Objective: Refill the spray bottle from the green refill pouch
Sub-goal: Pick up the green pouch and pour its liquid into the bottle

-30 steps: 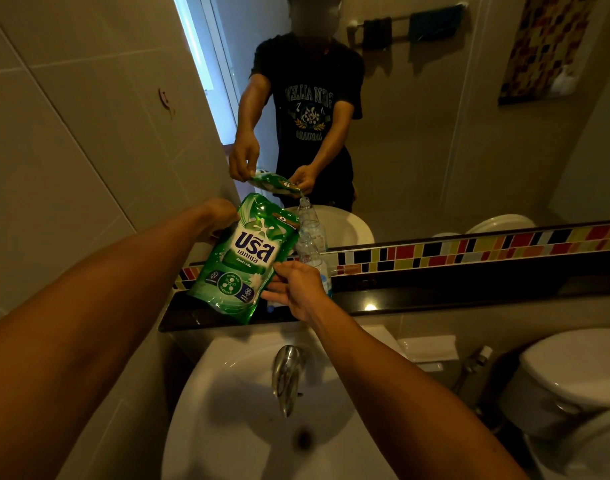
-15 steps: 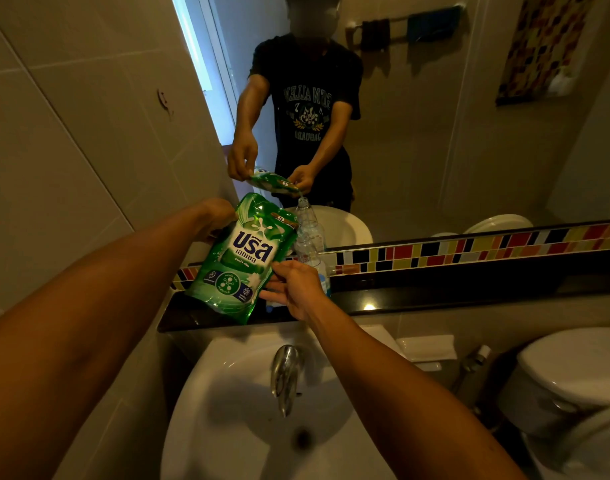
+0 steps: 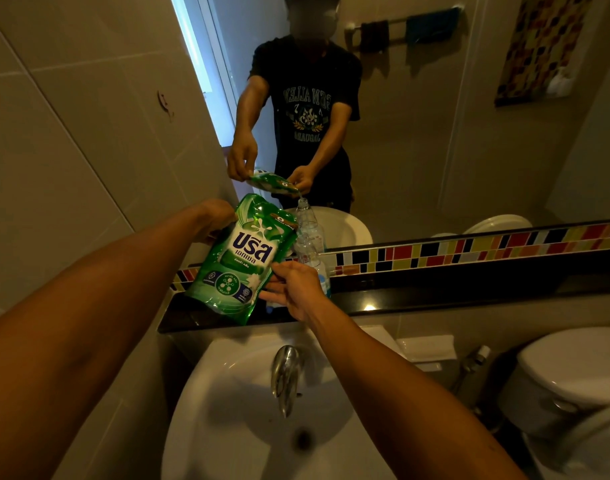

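The green refill pouch [image 3: 241, 258] is held tilted over the black ledge [image 3: 435, 292], its upper right corner leaning toward the mouth of the clear spray bottle [image 3: 310, 259]. That bottle stands upright on the ledge with no spray head on it, partly hidden by my right hand. My left hand [image 3: 213, 216] grips the pouch's upper left corner from behind. My right hand [image 3: 293, 289] pinches the pouch's lower right edge between thumb and fingers. The mirror reflection shows a thin stream falling from the pouch into the bottle's neck.
A white sink [image 3: 227, 427] with a chrome faucet [image 3: 286, 375] lies just below the ledge. A toilet [image 3: 573, 368] stands at the right, with a bidet sprayer [image 3: 473, 362] beside it. The tiled wall is close on the left, and the mirror runs behind the ledge.
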Available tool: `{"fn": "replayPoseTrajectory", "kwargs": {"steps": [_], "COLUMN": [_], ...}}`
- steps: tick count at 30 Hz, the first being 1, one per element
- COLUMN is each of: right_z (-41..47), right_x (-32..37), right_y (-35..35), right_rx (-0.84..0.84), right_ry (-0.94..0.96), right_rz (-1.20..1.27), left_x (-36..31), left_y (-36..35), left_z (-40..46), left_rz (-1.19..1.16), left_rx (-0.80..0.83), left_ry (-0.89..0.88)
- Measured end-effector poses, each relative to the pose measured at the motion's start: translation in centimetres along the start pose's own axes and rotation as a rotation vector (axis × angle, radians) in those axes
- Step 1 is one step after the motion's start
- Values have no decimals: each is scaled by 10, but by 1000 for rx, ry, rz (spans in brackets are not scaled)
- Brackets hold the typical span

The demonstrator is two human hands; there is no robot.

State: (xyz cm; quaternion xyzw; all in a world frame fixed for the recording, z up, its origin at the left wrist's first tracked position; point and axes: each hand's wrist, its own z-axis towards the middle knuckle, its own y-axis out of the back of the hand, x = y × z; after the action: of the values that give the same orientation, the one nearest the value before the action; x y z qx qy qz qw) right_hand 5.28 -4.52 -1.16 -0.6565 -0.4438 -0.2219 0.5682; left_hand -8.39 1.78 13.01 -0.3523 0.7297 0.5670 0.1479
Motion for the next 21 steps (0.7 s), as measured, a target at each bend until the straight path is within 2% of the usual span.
{"fn": "replayPoseTrajectory", "kwargs": {"steps": [21], "right_z": [2], "right_x": [1], "right_y": [1], "right_rx": [-6], "right_ry": [-12], "right_rz": [-4], "left_x": [-1], "left_y": [0], "left_z": [0], "left_rz": [-4], "left_rx": [2], "left_ry": [-2]}}
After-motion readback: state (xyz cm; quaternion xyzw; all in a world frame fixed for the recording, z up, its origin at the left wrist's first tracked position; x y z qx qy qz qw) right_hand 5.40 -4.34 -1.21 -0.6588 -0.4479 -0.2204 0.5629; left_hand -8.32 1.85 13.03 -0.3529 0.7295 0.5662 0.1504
